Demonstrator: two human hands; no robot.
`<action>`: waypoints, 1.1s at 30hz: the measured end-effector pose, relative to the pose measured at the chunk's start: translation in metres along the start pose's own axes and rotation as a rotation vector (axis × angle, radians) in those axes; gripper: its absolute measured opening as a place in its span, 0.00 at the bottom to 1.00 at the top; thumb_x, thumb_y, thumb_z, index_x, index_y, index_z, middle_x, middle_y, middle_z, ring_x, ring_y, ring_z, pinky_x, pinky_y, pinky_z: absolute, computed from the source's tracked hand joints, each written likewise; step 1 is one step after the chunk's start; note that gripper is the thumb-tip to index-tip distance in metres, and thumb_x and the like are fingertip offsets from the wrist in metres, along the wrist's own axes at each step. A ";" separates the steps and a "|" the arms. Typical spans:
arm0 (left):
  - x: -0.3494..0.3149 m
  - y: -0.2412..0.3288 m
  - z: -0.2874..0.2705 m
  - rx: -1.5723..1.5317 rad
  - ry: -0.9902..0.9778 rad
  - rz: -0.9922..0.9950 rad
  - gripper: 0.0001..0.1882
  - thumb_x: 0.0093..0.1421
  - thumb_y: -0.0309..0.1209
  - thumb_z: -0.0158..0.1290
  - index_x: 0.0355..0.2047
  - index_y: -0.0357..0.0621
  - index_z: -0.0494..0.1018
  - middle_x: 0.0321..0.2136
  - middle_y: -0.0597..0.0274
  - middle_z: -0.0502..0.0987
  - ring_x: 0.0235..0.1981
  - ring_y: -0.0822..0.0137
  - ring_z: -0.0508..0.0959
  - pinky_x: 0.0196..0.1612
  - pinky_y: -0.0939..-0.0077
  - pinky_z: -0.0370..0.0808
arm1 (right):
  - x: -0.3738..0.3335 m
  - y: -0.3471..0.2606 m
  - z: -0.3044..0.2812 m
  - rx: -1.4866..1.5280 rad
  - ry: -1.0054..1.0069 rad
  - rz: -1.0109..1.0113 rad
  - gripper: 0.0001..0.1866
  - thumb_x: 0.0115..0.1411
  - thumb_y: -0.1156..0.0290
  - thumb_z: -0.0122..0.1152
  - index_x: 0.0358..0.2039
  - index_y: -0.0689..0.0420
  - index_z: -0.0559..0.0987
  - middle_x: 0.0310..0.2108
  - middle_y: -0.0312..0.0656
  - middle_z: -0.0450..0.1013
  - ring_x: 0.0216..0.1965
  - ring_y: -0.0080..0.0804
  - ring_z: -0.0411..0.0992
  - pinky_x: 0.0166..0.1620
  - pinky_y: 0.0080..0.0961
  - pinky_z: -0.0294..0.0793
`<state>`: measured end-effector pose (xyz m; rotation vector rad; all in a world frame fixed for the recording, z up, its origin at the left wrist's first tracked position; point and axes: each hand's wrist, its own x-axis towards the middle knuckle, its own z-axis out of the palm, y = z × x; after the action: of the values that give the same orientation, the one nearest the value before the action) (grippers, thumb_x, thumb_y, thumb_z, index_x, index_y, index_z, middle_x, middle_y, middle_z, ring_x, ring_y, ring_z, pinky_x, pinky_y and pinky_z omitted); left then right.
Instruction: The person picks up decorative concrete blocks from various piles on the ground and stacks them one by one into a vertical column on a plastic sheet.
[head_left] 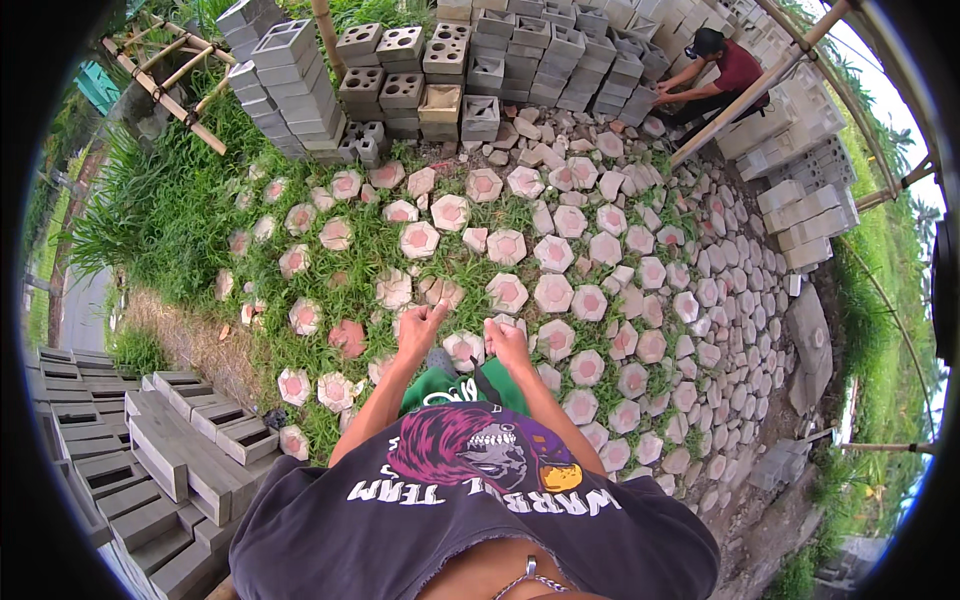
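My left hand is raised in front of my body, its fingers curled in and closed. My right hand is beside it at about the same height, also closed, with the palm hidden. Whatever either hand may hold does not show. A dark strap hangs just below my right hand, over green shorts. Beyond the hands, hexagonal concrete pavers with reddish centres lie spread over the grass. One broken reddish paver lies left of my left hand.
Hollow concrete blocks stand stacked along the back, with more block stacks at the right. Long grey blocks are piled at the lower left. A co-worker bends over blocks at the far right, behind a bamboo pole.
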<state>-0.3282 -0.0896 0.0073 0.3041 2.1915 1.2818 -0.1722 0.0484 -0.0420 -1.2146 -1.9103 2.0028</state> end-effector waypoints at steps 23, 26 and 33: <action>0.261 0.141 0.116 -0.401 0.069 -0.160 0.27 0.65 0.51 0.44 0.22 0.41 0.74 0.08 0.74 0.60 0.09 0.81 0.57 0.14 0.81 0.51 | 0.330 -0.163 -0.144 -0.032 0.084 -0.096 0.25 0.59 0.49 0.57 0.16 0.56 0.75 0.14 0.28 0.65 0.18 0.14 0.60 0.23 0.17 0.56; 0.289 0.183 0.135 -0.503 -0.003 -0.147 0.29 0.65 0.54 0.42 0.21 0.41 0.73 0.08 0.76 0.57 0.09 0.81 0.55 0.14 0.81 0.49 | 0.364 -0.166 -0.180 0.003 0.107 0.051 0.23 0.59 0.49 0.59 0.16 0.54 0.72 0.14 0.29 0.65 0.17 0.15 0.62 0.23 0.15 0.58; 0.368 0.212 0.176 -0.424 0.020 -0.051 0.27 0.67 0.52 0.38 0.28 0.40 0.73 0.15 0.74 0.64 0.13 0.79 0.60 0.16 0.84 0.54 | 0.416 -0.175 -0.206 0.160 0.070 0.108 0.15 0.59 0.60 0.61 0.28 0.59 0.74 0.16 0.33 0.69 0.16 0.19 0.68 0.21 0.19 0.67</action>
<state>-0.5419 0.3170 -0.0117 0.0660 1.8670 1.6790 -0.4011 0.4884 -0.0525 -1.3522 -1.6501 2.0893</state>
